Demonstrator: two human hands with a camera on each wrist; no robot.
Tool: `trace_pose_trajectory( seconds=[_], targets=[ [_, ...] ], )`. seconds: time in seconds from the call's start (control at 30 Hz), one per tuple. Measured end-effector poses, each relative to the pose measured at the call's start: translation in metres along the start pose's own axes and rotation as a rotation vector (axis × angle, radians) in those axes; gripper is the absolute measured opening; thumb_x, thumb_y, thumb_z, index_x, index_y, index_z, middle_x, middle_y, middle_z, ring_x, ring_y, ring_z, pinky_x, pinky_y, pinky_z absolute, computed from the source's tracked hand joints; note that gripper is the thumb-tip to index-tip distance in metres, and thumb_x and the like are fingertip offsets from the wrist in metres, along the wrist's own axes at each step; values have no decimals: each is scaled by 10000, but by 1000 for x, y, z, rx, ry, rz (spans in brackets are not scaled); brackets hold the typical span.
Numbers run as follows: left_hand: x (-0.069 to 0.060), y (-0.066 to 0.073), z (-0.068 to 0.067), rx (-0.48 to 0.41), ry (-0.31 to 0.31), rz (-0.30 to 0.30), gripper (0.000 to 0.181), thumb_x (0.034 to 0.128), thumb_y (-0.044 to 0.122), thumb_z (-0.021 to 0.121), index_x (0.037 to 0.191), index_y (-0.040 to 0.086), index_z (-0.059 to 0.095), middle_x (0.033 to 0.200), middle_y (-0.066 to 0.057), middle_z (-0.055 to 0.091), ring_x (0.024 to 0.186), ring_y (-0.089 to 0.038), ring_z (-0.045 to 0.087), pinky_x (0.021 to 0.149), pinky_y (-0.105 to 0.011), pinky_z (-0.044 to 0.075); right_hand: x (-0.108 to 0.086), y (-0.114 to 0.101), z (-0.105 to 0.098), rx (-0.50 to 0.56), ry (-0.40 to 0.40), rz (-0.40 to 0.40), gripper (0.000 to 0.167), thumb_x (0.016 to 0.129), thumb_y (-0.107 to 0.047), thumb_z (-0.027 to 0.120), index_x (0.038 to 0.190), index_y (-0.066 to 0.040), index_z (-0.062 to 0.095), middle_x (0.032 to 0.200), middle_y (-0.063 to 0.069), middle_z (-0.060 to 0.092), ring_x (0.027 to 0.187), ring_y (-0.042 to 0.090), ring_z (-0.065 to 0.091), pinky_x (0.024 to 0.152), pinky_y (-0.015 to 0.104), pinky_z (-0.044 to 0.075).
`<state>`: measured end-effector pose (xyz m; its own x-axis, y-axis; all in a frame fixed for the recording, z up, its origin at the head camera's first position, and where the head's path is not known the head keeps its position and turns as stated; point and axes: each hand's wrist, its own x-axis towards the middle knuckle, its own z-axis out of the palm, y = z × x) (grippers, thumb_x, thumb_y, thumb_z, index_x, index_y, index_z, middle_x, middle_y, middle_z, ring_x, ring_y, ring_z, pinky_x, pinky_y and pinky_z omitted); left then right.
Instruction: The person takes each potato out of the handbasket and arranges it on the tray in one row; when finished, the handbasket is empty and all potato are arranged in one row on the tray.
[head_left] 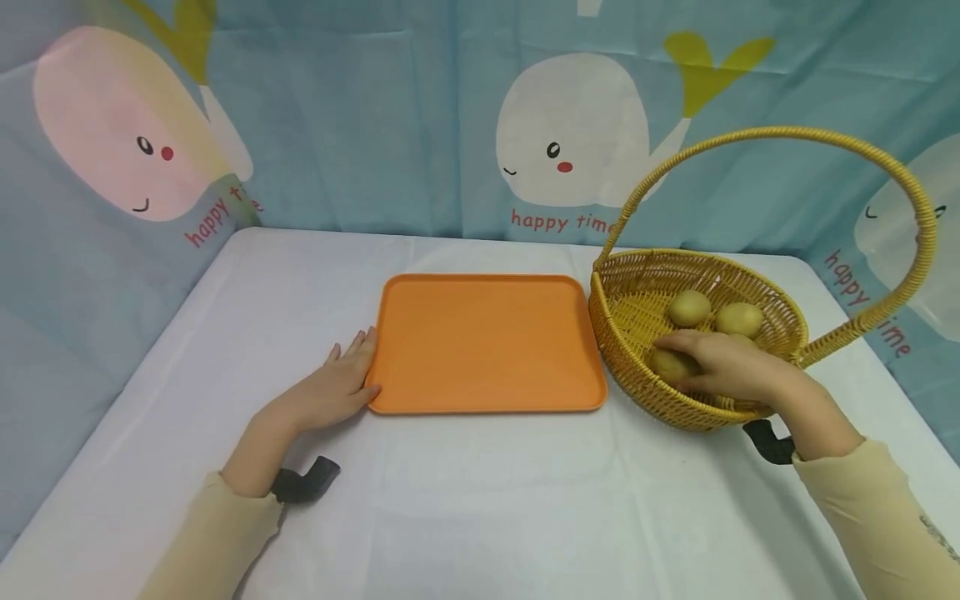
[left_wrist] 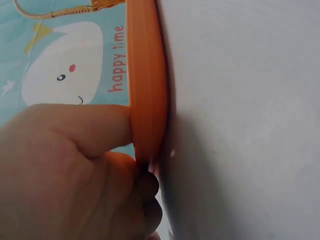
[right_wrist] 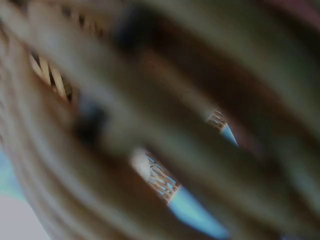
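Note:
In the head view an orange tray (head_left: 487, 342) lies on the white cloth. My left hand (head_left: 333, 387) rests at its left edge, the thumb on the near left corner and the other fingers along the side. The left wrist view shows the thumb of that hand (left_wrist: 75, 150) against the tray's side (left_wrist: 147, 75). To the right stands a wicker basket (head_left: 637, 358) with several round yellow-green items (head_left: 689, 308) in it. Inside it my right hand (head_left: 720, 364) curls its fingers round one item (head_left: 670, 367) near the front left wall. Blurred basket weave (right_wrist: 100, 150) fills the right wrist view.
The basket's tall handle (head_left: 795, 133) arches above and to the right of my right hand. A blue curtain (head_left: 360, 125) with printed whales hangs behind the table. Dark straps (head_left: 307, 482) show at both wrists.

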<state>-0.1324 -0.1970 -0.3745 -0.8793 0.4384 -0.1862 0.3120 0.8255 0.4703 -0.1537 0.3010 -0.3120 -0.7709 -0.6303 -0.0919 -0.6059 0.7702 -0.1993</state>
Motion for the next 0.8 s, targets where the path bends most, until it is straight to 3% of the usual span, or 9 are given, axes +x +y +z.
trace_pose_trajectory(
  seconds=[0.17,0.43,0.57,0.67,0.8],
  targets=[
    [1,-2,2,79,20,-10,718,972,189,475,1452,-130,47,1526,-281,62,1411,-400,34,1097,-586,30,0,-1,5,-10,78,-25,505,738,-116,787,1193,10,606,1114,148,648,961,263,617,770,431,493],
    [-5,-4,2,96,24,-15,704,966,170,469,1448,-139,60,1528,-280,56,1410,-405,30,1094,-592,29,4,-16,2,79,245,-23,565,706,-90,818,1211,14,587,1123,141,642,931,228,608,756,401,488],
    [-7,-2,2,92,29,-10,699,965,164,466,1448,-139,62,1529,-276,66,1411,-401,35,1098,-583,46,6,-27,-4,142,388,6,619,677,-82,838,1234,14,585,1141,153,640,995,227,594,828,206,437],
    [-9,0,2,91,29,-11,692,964,155,465,1445,-143,67,1528,-277,71,1410,-403,41,1098,-582,57,12,-37,-7,220,508,13,651,634,-33,853,1231,7,597,1147,163,638,1034,40,567,829,50,371],
    [-10,1,0,120,29,-25,680,966,151,465,1447,-140,82,1530,-270,81,1411,-400,50,1099,-580,67,23,-52,-11,379,598,-5,674,613,72,831,1242,22,591,1199,181,608,1055,-121,507,844,61,415]
  ],
)
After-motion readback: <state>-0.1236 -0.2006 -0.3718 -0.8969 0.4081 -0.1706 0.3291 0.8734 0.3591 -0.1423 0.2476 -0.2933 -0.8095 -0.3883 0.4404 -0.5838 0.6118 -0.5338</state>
